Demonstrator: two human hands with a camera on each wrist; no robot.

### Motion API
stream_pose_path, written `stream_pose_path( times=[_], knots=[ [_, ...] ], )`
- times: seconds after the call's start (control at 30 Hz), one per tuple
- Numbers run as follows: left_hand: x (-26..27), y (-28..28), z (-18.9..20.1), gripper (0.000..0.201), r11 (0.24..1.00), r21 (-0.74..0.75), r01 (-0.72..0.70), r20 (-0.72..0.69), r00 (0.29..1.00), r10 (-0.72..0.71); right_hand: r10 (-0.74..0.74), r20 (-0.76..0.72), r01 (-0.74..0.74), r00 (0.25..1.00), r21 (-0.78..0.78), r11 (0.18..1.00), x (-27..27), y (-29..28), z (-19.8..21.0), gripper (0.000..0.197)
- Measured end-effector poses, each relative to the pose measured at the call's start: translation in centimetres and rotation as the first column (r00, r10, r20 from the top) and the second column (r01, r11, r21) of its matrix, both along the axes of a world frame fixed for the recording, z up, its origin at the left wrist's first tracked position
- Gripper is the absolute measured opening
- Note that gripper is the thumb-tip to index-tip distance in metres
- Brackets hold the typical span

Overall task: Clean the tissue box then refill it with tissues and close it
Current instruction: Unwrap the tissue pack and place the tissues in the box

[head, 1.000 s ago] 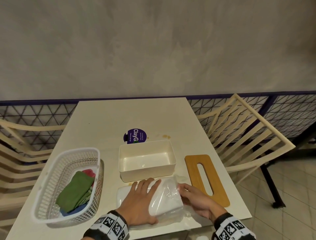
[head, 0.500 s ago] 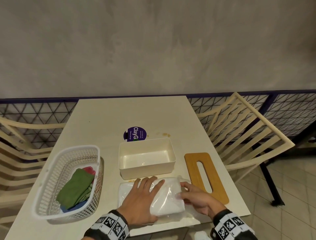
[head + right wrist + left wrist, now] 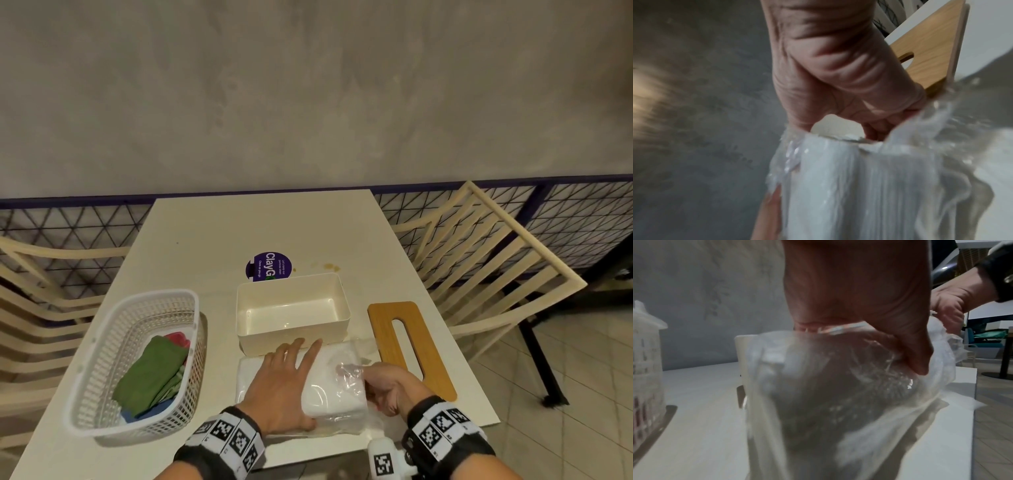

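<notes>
Plastic-wrapped tissue pack (image 3: 330, 387) at the table's (image 3: 260, 222) near edge, just before the open cream tissue box (image 3: 291, 310). Left hand (image 3: 284, 383) pressing flat, fingers straight; right hand (image 3: 387, 385) pinching the wrapper. Slotted wooden lid (image 3: 409, 346) rightward, white basket (image 3: 137, 363) leftward.

A round purple sticker (image 3: 269, 267) is lying on the table (image 3: 212, 233), towards its middle, just behind the far wall of the open cream box (image 3: 293, 310), which is hiding the sticker's near edge. It is showing "ClayG" in large white letters, the rest being cut off by the box. Smaller white lines are sitting beside that word, too small to read. The black-and-white square code markers on both wrist bands (image 3: 227, 435) are carrying no readable words.
</notes>
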State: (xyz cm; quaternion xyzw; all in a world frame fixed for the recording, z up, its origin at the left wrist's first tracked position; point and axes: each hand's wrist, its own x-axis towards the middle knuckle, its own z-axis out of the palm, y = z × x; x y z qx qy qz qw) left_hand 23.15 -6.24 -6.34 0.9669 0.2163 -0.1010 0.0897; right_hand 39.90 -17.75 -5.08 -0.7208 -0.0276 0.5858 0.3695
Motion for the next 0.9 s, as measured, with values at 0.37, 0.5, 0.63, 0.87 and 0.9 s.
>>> stream_pose_path(
  times=[0.37,0.5,0.63,0.87,0.9],
  knots=[
    [-0.9,0.5,0.3,0.118,0.999,0.014,-0.043,0.018,0.999,0.042,0.013,0.181,-0.030,0.983,0.092,0.995,0.2,0.0,-0.6,0.042],
    [0.1,0.4,0.1,0.120,0.999,0.034,0.024,-0.003,1.000,-0.024,0.118,0.092,-0.125,0.989,0.082,0.989,-0.3,0.0,0.3,0.036],
    [0.3,0.3,-0.3,0.122,0.996,0.004,0.084,0.009,0.996,-0.084,0.183,0.051,-0.187,0.982,0.096,0.978,0.1,-0.2,0.4,0.023],
    [-0.6,1.3,-0.3,0.125,0.998,-0.041,0.049,-0.026,0.998,-0.050,0.169,0.070,-0.174,0.983,0.076,0.982,2.4,-1.3,-0.2,0.057],
    [-0.6,1.3,-0.2,0.126,0.998,-0.028,0.064,-0.031,0.997,-0.065,0.162,0.045,-0.165,0.986,0.091,0.982,2.3,-1.3,-0.2,0.047]
  ],
)
